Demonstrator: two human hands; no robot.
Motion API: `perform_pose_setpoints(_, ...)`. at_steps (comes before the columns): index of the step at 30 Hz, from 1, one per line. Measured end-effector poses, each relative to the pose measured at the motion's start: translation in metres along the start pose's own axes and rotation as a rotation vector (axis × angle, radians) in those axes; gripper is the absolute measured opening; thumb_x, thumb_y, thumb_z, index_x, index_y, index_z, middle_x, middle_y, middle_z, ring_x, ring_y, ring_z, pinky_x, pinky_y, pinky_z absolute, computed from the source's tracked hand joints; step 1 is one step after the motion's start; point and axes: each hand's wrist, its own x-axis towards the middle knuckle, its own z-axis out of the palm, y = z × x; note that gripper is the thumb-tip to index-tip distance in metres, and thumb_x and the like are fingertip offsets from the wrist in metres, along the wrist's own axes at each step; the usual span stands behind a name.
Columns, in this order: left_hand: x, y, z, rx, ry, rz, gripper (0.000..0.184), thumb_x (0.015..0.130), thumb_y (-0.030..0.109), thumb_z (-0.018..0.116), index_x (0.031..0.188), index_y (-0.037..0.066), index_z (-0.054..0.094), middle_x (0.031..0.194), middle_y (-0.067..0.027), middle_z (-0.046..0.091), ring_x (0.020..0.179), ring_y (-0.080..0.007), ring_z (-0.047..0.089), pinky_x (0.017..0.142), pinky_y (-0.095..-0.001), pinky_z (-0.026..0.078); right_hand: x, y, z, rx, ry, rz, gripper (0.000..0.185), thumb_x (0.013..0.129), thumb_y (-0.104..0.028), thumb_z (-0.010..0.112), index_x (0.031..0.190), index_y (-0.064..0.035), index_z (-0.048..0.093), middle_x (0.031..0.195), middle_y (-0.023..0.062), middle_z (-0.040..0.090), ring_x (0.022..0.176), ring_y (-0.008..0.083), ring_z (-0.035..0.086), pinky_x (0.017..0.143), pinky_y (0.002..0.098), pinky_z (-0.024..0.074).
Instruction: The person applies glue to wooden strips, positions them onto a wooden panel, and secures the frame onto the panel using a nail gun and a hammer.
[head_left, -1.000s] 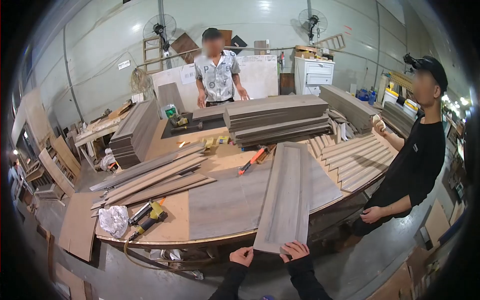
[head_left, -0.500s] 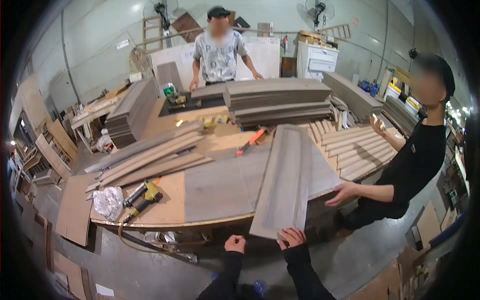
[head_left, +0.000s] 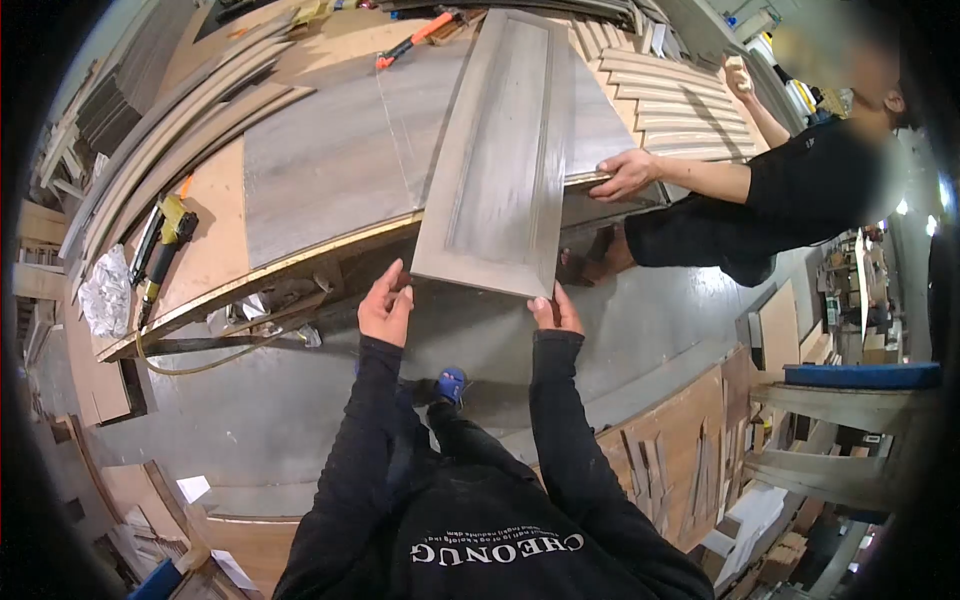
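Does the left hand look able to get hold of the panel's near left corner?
Probably yes: the left hand is open close beside that corner of the panel, and nothing shows between them. The right hand is at the other near corner, out of the way.

head camera: on the wearer's head | looks forward and steeply down | wide, curved, dark-rimmed view | wearer's torso (head_left: 490, 508) close, near edge | hands (head_left: 384, 318) mid-view | desk (head_left: 218, 212) beyond, from left to far side
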Motion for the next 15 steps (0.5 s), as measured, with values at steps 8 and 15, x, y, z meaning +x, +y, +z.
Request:
perform_pose_setpoints(8,0.007,0.002,0.016,0.245,0.128,0.156,0.029,0.079,0.006,0.057,0.107,0.003,0.059,0.082,-0.0039,0.062,0.068,-0.0064,0.052,0.064,-0.0202,0.043,0.004,0.001,0.000,-0.037,0.091,0.050,0.040,0.076,-0.007,0.064,0.115,-0.0003,0.053,0.093,0.0070,0.062,0.081,0.0102,0.057,0.076,0.0240,0.0446)
perform_pose_setpoints(15,0.006,0.003,0.021,-0.042,0.115,0.023,0.029,0.082,0.012,0.057,0.109,0.000,0.057,0.086,-0.0035,0.062,0.072,-0.0068,0.054,0.065,-0.0206,0.044,0.001,0.008,-0.004,-0.002,0.113,0.004,0.033,0.079,-0.010,0.063,0.110,-0.0014,0.057,0.096,0.0095,0.062,0.081,0.0125,0.059,0.076,0.0246,0.0459)
